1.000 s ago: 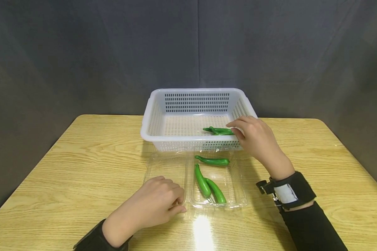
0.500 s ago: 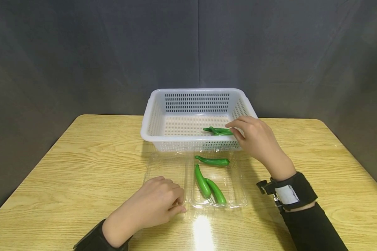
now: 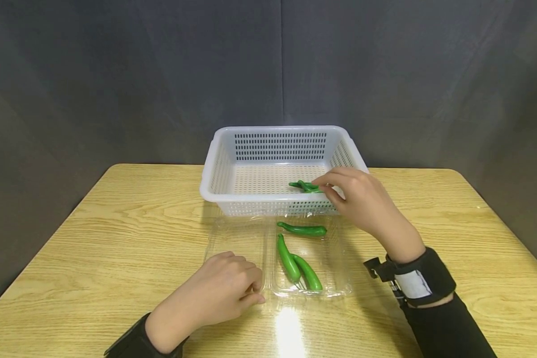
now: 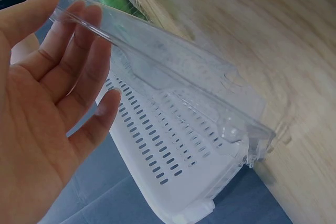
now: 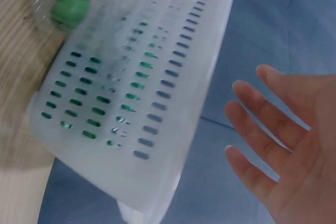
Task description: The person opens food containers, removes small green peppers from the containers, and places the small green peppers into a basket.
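Observation:
In the head view my left hand (image 3: pixel 225 288) is at the near edge of a clear plastic clamshell container (image 3: pixel 243 231), which lies unfolded. The left wrist view shows thumb and fingers pinching the edge of its lid (image 4: pixel 173 85). The right half bears three green chili peppers: one lying crosswise (image 3: pixel 302 229) at the back and two slanting together (image 3: pixel 288 261) in front. My right hand (image 3: pixel 360 199) reaches over the front right rim of a white basket (image 3: pixel 250 197), fingers slightly bent, nothing between them. Several more green peppers (image 3: pixel 301 185) lie below its fingertips, partly hidden by the hand.
The slotted basket stands directly behind the clamshell on a wooden table (image 3: pixel 130 223). A dark grey curtain (image 3: pixel 161 74) hangs behind the table's far edge. Bare wood shows on both sides.
My right hand has shifted slightly left over the basket, covering more of the peppers there. The left hand and the clamshell have not moved.

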A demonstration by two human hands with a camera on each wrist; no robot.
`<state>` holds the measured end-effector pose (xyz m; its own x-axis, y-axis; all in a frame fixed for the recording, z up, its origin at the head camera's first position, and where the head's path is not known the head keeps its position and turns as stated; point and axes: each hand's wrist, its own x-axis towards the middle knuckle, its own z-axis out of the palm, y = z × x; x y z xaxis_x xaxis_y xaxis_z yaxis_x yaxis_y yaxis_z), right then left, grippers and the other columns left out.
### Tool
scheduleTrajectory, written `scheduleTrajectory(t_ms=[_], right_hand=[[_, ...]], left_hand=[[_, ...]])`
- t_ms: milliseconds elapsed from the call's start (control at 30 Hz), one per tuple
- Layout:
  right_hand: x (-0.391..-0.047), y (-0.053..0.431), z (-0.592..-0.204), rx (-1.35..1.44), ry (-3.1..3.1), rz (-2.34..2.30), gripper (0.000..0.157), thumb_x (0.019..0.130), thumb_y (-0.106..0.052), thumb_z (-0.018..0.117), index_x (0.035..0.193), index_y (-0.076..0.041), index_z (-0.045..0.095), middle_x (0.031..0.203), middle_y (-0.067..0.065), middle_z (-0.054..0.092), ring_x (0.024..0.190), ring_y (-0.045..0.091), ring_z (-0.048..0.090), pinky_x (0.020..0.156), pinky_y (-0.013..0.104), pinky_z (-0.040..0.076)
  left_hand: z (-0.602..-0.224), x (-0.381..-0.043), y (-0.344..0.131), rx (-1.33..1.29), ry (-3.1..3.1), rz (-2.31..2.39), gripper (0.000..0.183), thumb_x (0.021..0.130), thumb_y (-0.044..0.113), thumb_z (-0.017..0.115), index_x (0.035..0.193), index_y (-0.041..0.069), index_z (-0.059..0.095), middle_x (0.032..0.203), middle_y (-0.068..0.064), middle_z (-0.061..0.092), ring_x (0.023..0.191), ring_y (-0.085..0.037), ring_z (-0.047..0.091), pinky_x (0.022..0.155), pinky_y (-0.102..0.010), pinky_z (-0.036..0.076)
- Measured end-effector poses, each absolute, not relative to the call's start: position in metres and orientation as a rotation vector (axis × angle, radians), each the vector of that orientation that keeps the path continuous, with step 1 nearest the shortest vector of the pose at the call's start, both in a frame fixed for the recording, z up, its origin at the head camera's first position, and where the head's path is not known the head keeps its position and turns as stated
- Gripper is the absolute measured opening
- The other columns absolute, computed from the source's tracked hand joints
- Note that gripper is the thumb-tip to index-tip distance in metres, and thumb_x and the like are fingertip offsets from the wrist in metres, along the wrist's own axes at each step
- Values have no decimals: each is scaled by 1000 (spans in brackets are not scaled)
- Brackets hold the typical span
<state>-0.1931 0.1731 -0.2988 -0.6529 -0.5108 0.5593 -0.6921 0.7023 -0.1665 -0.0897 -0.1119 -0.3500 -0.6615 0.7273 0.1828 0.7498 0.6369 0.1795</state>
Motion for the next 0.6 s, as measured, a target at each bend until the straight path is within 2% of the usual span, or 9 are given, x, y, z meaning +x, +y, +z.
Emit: scheduleTrajectory(t_ms=[167,367,600], right_hand=[[-186,169,-293,928,-2545,543,16,92,-6,69,105,-12,76,105,5,72,105,26,64,88,45,51],[-181,166,-288,1001,-2684,599,17,92,-5,68,107,-10,75,97,0,71,91,17,62,78,38,51],[-176,164,-286,1052,-2759,633,18,92,-6,69,109,-11,74,98,-2,71,89,14,65,77,37,53]], left_hand=[[-350,-89,-112,-1248,-2760,-376,28,82,35,80,69,24,57,61,18,39,57,-1,37,59,-21,34],[-350,-89,-112,-1250,-2771,-373,28,82,35,80,70,24,58,61,18,40,57,-1,37,60,-21,34],[-350,-90,-112,-1253,-2770,-369,29,82,36,79,69,24,56,61,18,39,57,-1,37,60,-22,35]])
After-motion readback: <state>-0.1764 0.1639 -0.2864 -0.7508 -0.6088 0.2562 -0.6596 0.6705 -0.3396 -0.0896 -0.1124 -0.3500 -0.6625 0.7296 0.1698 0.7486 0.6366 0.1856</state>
